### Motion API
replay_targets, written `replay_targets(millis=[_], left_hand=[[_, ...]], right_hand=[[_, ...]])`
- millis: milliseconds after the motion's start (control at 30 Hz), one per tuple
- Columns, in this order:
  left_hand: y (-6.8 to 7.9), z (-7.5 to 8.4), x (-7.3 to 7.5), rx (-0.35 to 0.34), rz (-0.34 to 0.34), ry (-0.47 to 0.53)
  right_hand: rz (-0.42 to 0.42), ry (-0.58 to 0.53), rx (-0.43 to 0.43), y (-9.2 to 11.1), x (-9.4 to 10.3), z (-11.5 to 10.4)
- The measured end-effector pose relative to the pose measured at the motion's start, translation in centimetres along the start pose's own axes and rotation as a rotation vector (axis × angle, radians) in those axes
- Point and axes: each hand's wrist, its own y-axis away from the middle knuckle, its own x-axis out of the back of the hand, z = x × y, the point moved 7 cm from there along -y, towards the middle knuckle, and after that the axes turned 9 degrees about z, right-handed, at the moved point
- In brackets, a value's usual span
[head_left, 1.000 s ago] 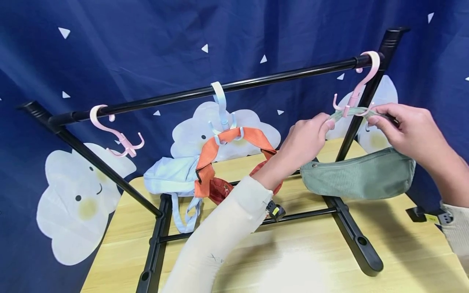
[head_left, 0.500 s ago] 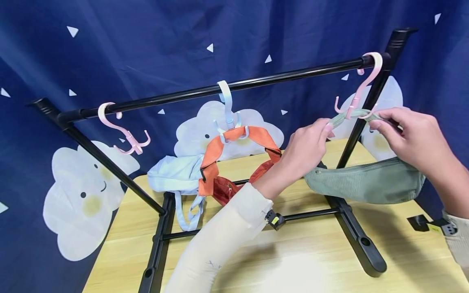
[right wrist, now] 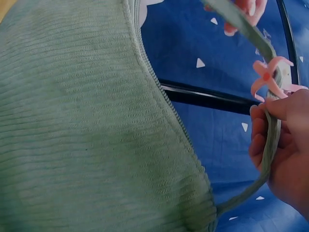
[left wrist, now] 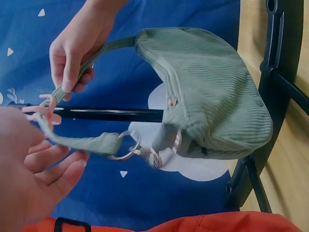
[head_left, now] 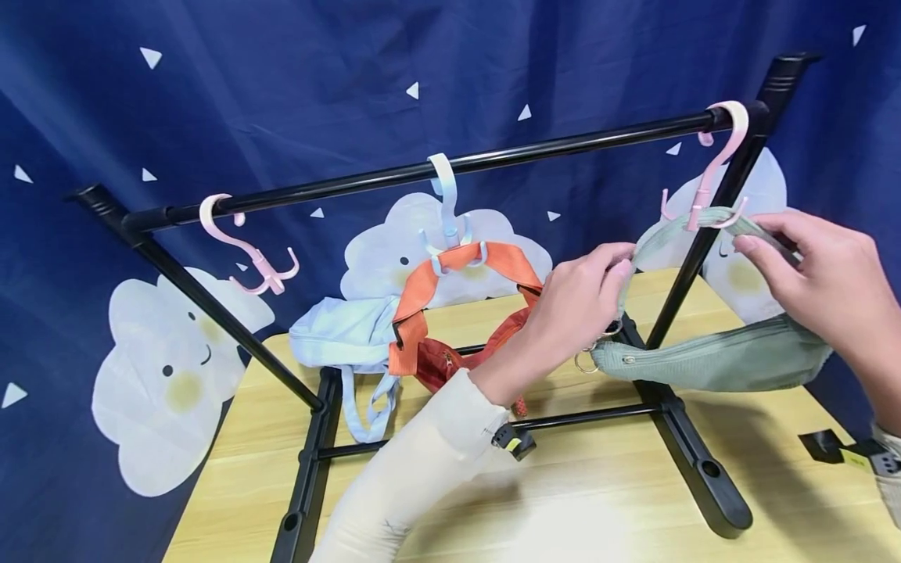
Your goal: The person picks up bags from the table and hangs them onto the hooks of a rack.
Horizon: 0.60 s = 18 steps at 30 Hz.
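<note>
A green corduroy shoulder bag hangs by its strap from the right pink hook, the strap lying over the hook's prongs. My right hand pinches the strap just right of the hook; the right wrist view shows the strap running between thumb and fingers. On the other side, my left hand is beside the strap with relaxed fingers, the strap passing close by them in the left wrist view. Metal rings join that strap end to the bag.
A black rack's bar carries the hooks. From the blue middle hook hangs an orange-strapped red bag, partly behind my left arm. A light blue bag is left of it. A second pink hook hangs at left. The rack stands on a wooden table.
My left hand has loosened from the strap and moved slightly left and down. The strap there now spreads into a wider loop, showing the rings. The right hand keeps its pinch; the view has shifted slightly.
</note>
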Motion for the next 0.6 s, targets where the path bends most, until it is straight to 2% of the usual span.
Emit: replay_targets(millis=[233,367,500,600], left_hand=[[1.2,-0.8,-0.1,0.065,-0.054,0.086],[1.7,-1.1,0.2,0.091,-0.065,0.121],[2.1,-1.2,0.6,0.095,-0.072,0.143],[2.4,-1.1,0.8,0.085,-0.078,0.159]], right_hand=[[0.038,-0.006,-0.045,0.6,0.5,0.9],[0.062,-0.075,-0.053,0.4,0.7,0.6],[0.074,-0.142,-0.061,0.1,0.9,0.3],[0.08,-0.133,-0.073,0.0,1.2,0.2]])
